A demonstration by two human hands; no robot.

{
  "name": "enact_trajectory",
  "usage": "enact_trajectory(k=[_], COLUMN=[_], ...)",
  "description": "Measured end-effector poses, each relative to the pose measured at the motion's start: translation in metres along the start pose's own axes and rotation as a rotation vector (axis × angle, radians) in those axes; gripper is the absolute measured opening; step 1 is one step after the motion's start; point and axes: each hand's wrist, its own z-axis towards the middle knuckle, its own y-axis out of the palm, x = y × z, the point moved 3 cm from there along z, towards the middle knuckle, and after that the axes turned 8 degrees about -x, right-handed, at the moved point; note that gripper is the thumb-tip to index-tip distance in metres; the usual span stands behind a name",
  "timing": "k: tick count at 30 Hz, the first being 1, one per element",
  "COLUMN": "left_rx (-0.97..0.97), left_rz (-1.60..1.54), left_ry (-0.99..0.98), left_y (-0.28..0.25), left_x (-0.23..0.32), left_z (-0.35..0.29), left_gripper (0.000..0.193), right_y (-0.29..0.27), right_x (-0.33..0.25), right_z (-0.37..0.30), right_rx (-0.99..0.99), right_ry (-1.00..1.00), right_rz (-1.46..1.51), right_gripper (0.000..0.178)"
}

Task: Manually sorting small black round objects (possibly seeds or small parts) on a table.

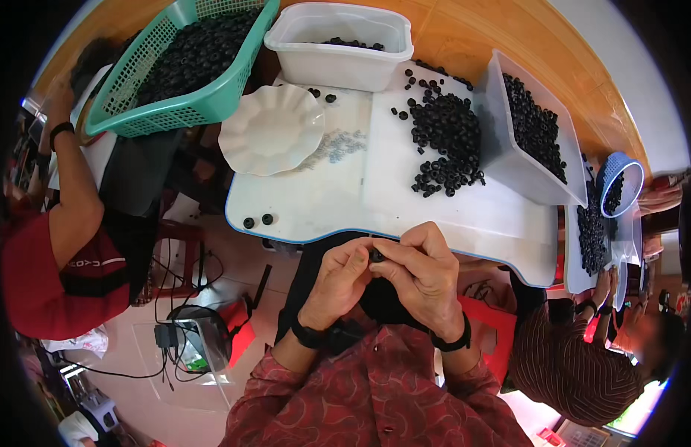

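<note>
Co-worker, far left: a person in a red sleeve (pixel 40 283) sits beside the surface, forearm raised toward the green basket.
Green basket (pixel 174 104): heaped with small black rings, tilted at the surface's upper left corner.
White plate (pixel 271 128): scalloped and bare, just beside the basket; a scatter of tiny grey parts (pixel 336 145) lies on the surface to its right.
Stray rings (pixel 257 220): two sit alone near the surface's near edge, apart from the rest.
White tub (pixel 338 45): nearly bare, only a few rings on its floor.
Surface (pixel 330 201): white with a blue rim, most of its near half bare.
Left hand (pixel 342 279): fingers curled, thumb and fingertips pinching one black ring together with the other hand.
Ring (pixel 377 255): held between both hands, just below the surface's near edge, over the person's lap.
Right hand (pixel 424 272): closed around the same ring from the right, fingers bent over it.
Loose pile (pixel 446 141): a large mound of rings on the surface, well apart from the hands.
Clear bin (pixel 535 130): tilted, well filled with rings.
Progress, as judged: one ring in work; the pile, basket and bin suggest much is left, and what counts as finished cannot be told.
Co-worker, right: a person in a striped shirt (pixel 569 365) works at a second surface with more rings and a blue basket (pixel 621 182).
</note>
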Motion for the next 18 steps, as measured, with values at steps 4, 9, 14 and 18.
enact_trajectory(k=[4, 9, 14, 18], left_rx=[-0.023, 0.012, 0.087, 0.098], left_rz=[0.034, 0.215, 0.432, 0.426], left_ry=[-0.046, -0.071, -0.014, 0.02], left_y=[0.001, -0.002, 0.011, 0.006], left_x=[0.001, -0.002, 0.01, 0.007], left_z=[0.0, -0.003, 0.001, 0.0], left_gripper=[0.048, 0.046, 0.04, 0.04], right_y=[-0.003, -0.006, -0.003, 0.0], right_x=[-0.002, -0.003, 0.004, 0.001], right_z=[0.001, 0.003, 0.001, 0.002], right_rx=[-0.013, -0.02, -0.027, -0.019], right_ry=[0.001, -0.02, 0.004, -0.032], right_rz=[-0.054, -0.156, -0.174, -0.222], right_gripper=[0.034, 0.036, 0.039, 0.043])
